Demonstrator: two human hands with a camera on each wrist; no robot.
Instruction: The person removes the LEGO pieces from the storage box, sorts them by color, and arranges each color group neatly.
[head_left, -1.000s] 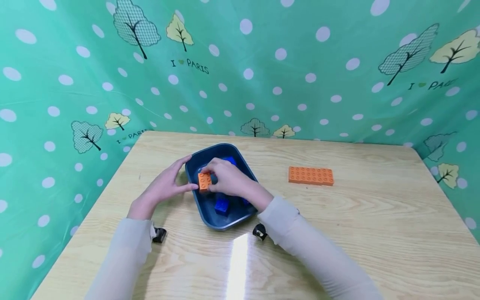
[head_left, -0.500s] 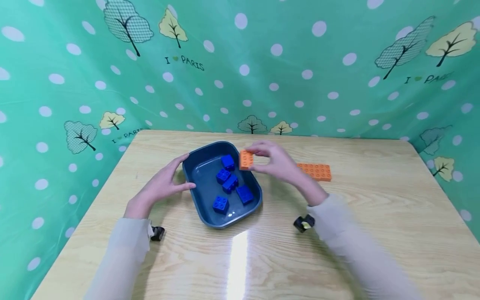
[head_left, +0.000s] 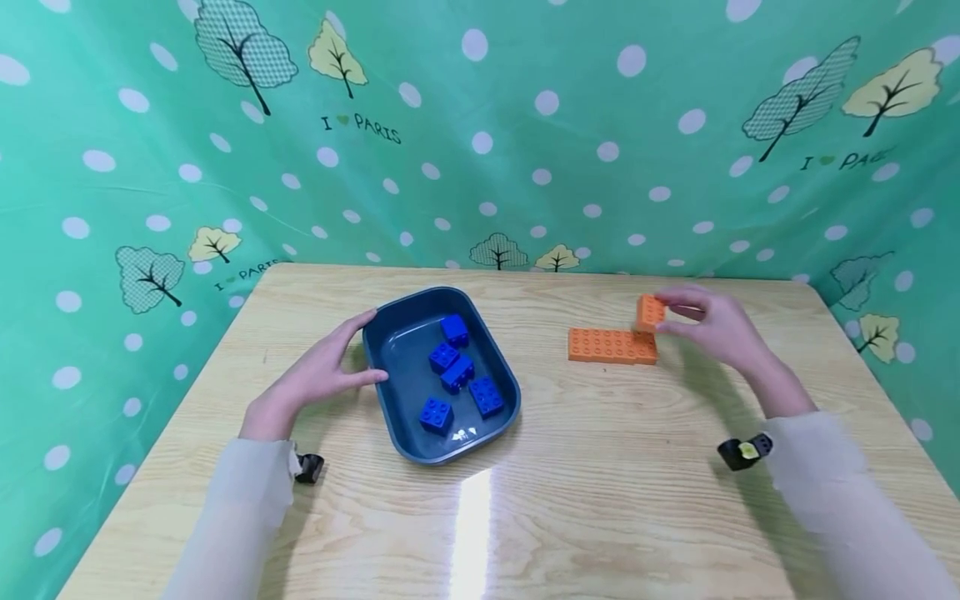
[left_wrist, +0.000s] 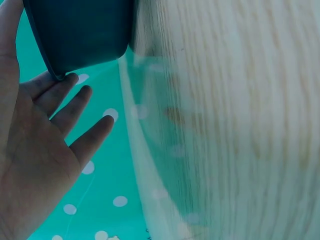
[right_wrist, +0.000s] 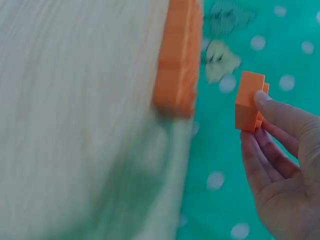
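On a pale wood desk (head_left: 600, 492), a person's right hand (head_left: 712, 327) pinches a small orange block (head_left: 649, 313) between thumb and fingertips. The block is held in the air, studs up; from the head it appears over the right end of a long orange bar (head_left: 603, 346), and the right wrist view shows a gap between the two. The bar lies flat towards the back of the desk, its top covered in rows of studs.

The left hand (head_left: 322, 371) is spread wide at the left side of a dark blue tray (head_left: 408, 367), thumb and fingertips on the rim. In the left wrist view, its lower two fingers stand clear of the tray.

Five blue blocks (head_left: 457, 373) lie in the tray: one near the back, two close together in the middle, one by the right wall, one towards the front.

Both arms wear light sleeves (head_left: 240, 500), with a black device (head_left: 744, 452) at each wrist. Behind the desk hangs a green cloth (head_left: 525, 92) printed with white dots, trees and "I PARIS", a small heart between the words.
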